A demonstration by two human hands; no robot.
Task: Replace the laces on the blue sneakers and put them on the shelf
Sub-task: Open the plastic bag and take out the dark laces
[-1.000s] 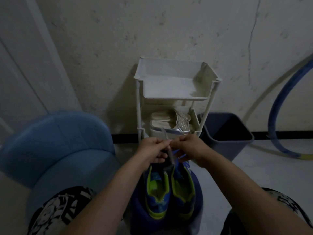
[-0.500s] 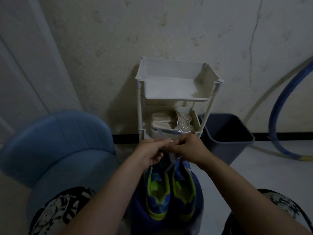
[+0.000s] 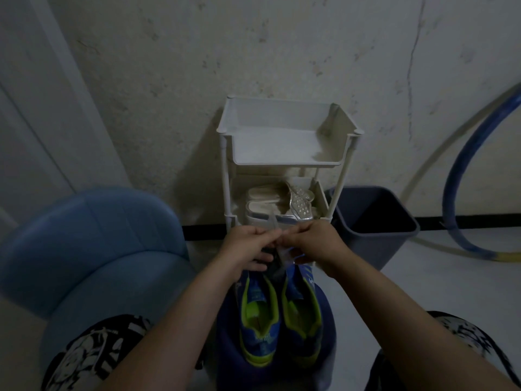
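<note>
Two blue sneakers with lime-green lining, the left sneaker (image 3: 258,320) and the right sneaker (image 3: 303,314), stand side by side on a dark blue stool (image 3: 328,328) between my knees, toes pointing away from me. Just above their toes, my left hand (image 3: 248,246) and my right hand (image 3: 315,244) meet. Both pinch a small clear packet (image 3: 277,253) with something dark inside. I cannot make out laces on the sneakers; their fronts are hidden by my hands. Behind stands the white two-tier shelf (image 3: 282,164), its top tray bare.
Pale sandals (image 3: 270,207) fill the shelf's lower tier. A light blue chair (image 3: 93,249) is close on my left. A dark bin (image 3: 375,221) stands right of the shelf, and a blue hoop (image 3: 462,170) leans on the wall. A white door (image 3: 33,122) is at the far left.
My hands have stayed together over the sneaker toes, fingers shifting on the packet. The sneakers have not moved.
</note>
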